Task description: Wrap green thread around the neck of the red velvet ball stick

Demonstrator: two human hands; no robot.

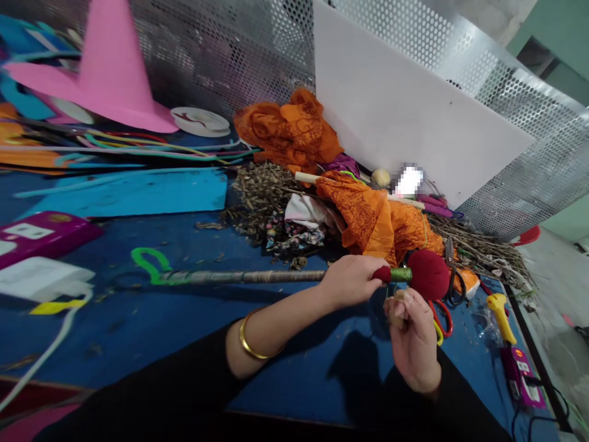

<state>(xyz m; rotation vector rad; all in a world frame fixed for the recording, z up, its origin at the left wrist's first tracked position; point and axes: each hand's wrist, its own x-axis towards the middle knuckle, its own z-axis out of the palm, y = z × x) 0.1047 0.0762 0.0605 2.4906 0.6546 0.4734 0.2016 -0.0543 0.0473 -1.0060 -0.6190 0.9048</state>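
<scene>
My left hand [352,281] is closed around a long wrapped stick [257,277] that lies level above the table. At its left end is a bright green fuzzy loop [154,265]. Beyond my left fingers, dark red cloth covers the stick, and green thread [400,274] is wound around it. A round, dark red cloth-covered ball [429,274] forms the right end. Just below the green winding, my right hand [416,341] pinches a small tan roundish thing, mostly hidden by the fingers. A thin strand seems to run between it and the winding.
Dark-handled scissors [453,276] and red-and-yellow scissors [442,322] lie near the ball. Orange cloth [368,215] and dry twigs [488,245] are behind. A yellow glue gun [502,316] and purple power strip [523,377] are right; a pink hat [110,73] stands left.
</scene>
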